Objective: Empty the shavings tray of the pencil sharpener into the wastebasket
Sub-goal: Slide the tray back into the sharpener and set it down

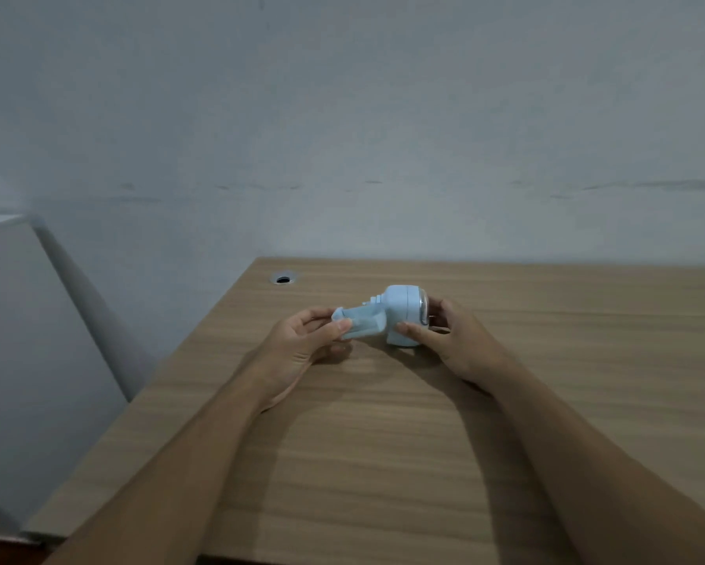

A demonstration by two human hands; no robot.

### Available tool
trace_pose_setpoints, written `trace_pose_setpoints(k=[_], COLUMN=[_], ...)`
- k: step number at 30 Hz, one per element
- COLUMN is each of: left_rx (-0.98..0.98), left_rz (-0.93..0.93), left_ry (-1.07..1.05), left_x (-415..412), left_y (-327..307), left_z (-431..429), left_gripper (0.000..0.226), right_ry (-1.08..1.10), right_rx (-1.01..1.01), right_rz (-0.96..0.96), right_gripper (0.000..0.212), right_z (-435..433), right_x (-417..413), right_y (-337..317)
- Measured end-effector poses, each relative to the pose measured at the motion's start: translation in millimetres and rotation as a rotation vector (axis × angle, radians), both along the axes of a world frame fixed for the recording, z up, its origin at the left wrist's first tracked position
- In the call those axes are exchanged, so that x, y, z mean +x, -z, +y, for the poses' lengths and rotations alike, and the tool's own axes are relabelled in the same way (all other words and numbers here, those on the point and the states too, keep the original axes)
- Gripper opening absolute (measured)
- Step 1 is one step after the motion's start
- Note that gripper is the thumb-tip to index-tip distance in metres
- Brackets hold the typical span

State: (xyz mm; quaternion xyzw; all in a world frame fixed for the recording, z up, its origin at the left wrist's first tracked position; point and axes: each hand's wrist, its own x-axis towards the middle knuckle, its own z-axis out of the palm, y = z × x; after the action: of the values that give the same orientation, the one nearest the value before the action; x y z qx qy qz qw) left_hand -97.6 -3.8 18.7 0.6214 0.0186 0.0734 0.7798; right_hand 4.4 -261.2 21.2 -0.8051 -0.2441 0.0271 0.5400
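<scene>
Wooden desk [465,422], left hand [301,344] pinching tray [359,326]

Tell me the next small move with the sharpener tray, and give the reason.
Probably keep sliding the shavings tray leftward, fully clear of the pencil sharpener. The left hand pinches the tray, which sticks partway out, while the right hand steadies the body on the desk. No wastebasket is in view yet.

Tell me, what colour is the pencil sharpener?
Pale blue; the head view shows the pencil sharpener best.
</scene>
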Motion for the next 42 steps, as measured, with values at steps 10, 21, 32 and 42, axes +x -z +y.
trace_pose_setpoints(k=[10,21,32,42], left_rx=[-0.020,0.110,0.586,0.898], left_rz=[0.046,0.031,0.020,-0.093], left_ry=[0.115,0.070,0.166,-0.027], left_x=[49,52,38,30], left_y=[-6,4,0,-11], left_z=[-4,-3,-19,-19], left_gripper=[0.030,0.042,0.119,0.062], right_ry=[-0.006,-0.063,-0.089,-0.104], right_rx=[0.078,0.129,0.125,-0.010], right_rz=[-0.005,0.018,0.016,-0.079], right_gripper=[0.035,0.035,0.054,0.071], right_z=[-9,-9,-2,-3], right_x=[25,23,14,11], right_y=[-6,2,9,7])
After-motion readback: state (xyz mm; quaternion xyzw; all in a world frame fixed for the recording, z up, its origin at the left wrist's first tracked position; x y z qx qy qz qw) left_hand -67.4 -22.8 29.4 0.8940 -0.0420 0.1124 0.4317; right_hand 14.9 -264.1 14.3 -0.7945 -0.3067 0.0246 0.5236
